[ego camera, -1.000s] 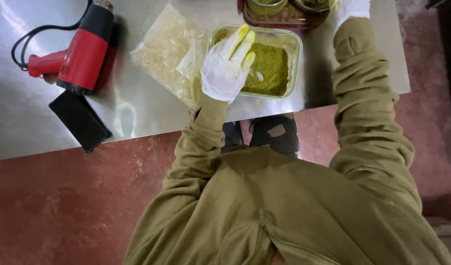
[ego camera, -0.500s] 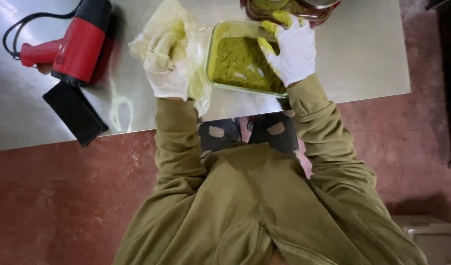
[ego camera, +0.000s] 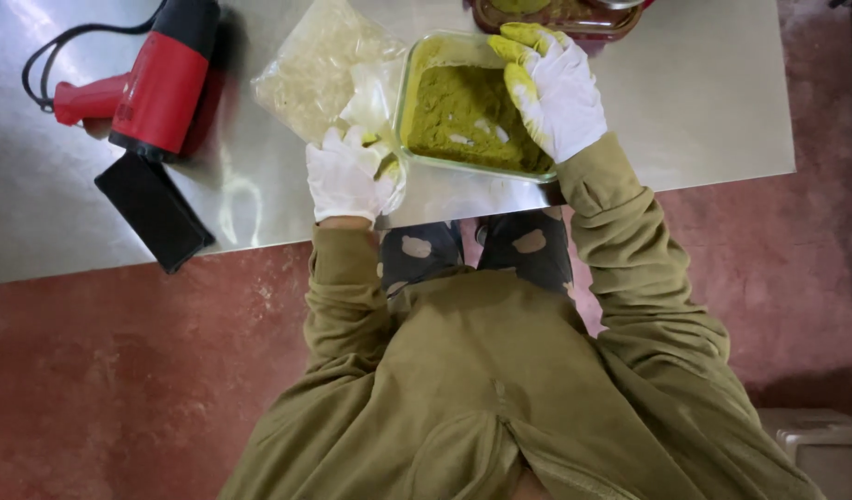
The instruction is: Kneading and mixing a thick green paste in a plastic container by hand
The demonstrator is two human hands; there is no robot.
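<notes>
So we've got the clear tray (ego camera: 417,111) of green-brown powder sitting on the worktop (ego camera: 704,102), still looking pretty full, and our gloves are already smeared yellow-green, so we're well into it, we'd say. Our right hand (ego camera: 551,88) lies spread over the tray's far corner, grip loose, while our left hand (ego camera: 350,176) has its grip closed on the plastic bag (ego camera: 319,69) beside the tray's near edge.
</notes>
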